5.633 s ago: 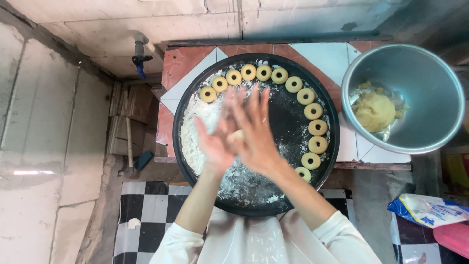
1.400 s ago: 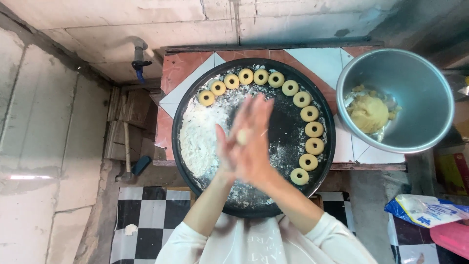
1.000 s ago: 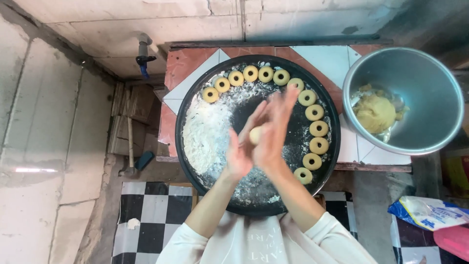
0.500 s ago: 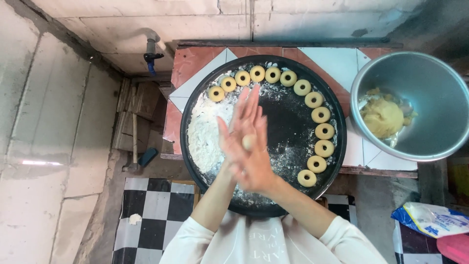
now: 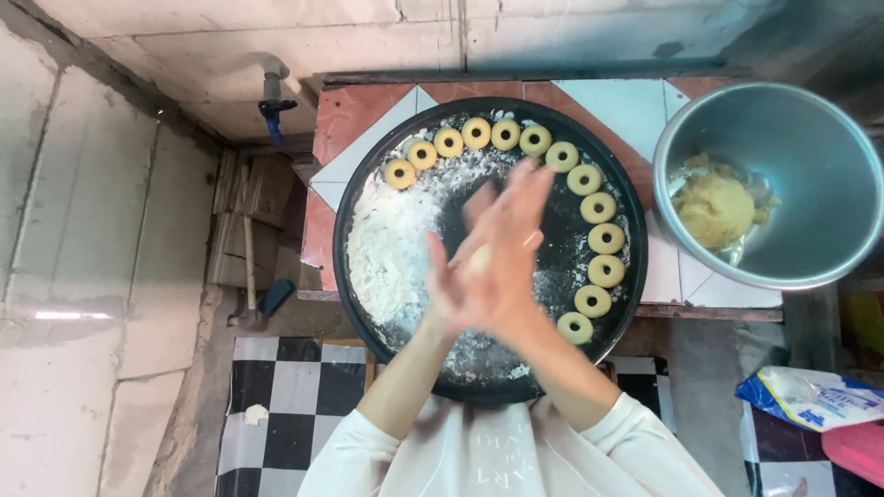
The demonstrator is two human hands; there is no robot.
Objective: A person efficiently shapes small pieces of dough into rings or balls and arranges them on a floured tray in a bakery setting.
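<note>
Over the middle of a round black tray [image 5: 368, 304], in the head view, the 2 hands are pressed palm to palm with a small pale piece of dough [image 5: 480, 259] caught between them. The right hand [image 5: 506, 258] lies on top, fingers spread and blurred toward the far rim; the left hand [image 5: 451, 281] sits beneath it, its thumb side showing at the near left. Only a sliver of the dough shows at the gap between the palms, so its exact shape cannot be told. Both hands hover above the tray and do not touch it.

Along the far and right rim of the tray runs an arc of 11 dough rings [image 5: 599, 207], each with a hole, set just beside one another. A heap of white flour [image 5: 387, 248] covers the left half of the tray, with thin dust scattered across the rest. To the right, on the tiled table [image 5: 608, 106], stands a metal bowl [image 5: 810, 138] holding a lump of yellow dough [image 5: 714, 207], well apart from the hands. A blue and white bag [image 5: 810, 398] lies at the lower right, and a tap [image 5: 270, 101] juts from the wall at the upper left.

Judging from this, the step in hand is rolling 1 portion between the palms. Any shaping move would call for parting the palms without dropping the piece, and a free spot sits on the rim near the last ring [image 5: 575, 327].
</note>
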